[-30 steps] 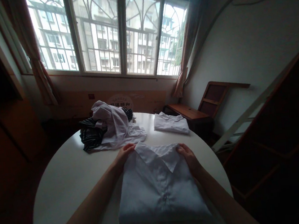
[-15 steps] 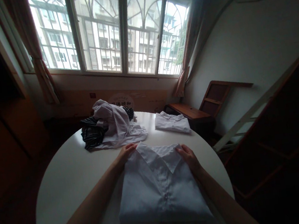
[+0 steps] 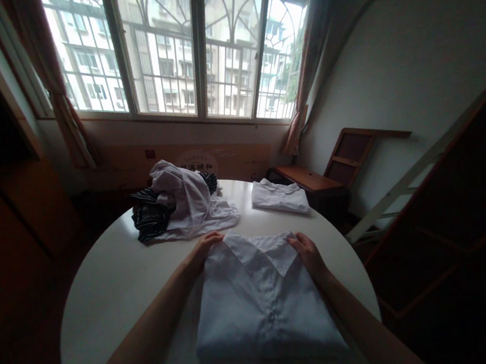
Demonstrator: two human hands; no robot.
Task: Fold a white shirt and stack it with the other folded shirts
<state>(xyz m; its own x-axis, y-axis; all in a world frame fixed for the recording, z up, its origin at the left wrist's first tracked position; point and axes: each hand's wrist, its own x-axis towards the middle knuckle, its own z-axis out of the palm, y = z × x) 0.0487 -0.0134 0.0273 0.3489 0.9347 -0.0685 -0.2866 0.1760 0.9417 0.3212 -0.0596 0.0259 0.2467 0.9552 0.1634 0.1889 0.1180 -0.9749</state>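
A folded white shirt (image 3: pixel 262 303) lies in front of me on a round white table (image 3: pixel 101 294), its pointed collar at the far end and its button front facing up. My left hand (image 3: pixel 209 246) grips the shirt's far left corner beside the collar, fingers closed on the cloth. At the far right corner my right hand (image 3: pixel 307 249) pinches the fabric by the other collar point. The fingertips of both hands are partly hidden by the cloth.
Toward the back left of the table sits a heap of rumpled clothes (image 3: pixel 187 197), pale and dark striped. Another folded white shirt (image 3: pixel 279 198) lies at the back right. Beyond the table are a wooden chair (image 3: pixel 348 154) and barred windows (image 3: pixel 165 55).
The shirt and both hands have shifted very slightly to the right in view. Both hands keep their hold at the collar corners.
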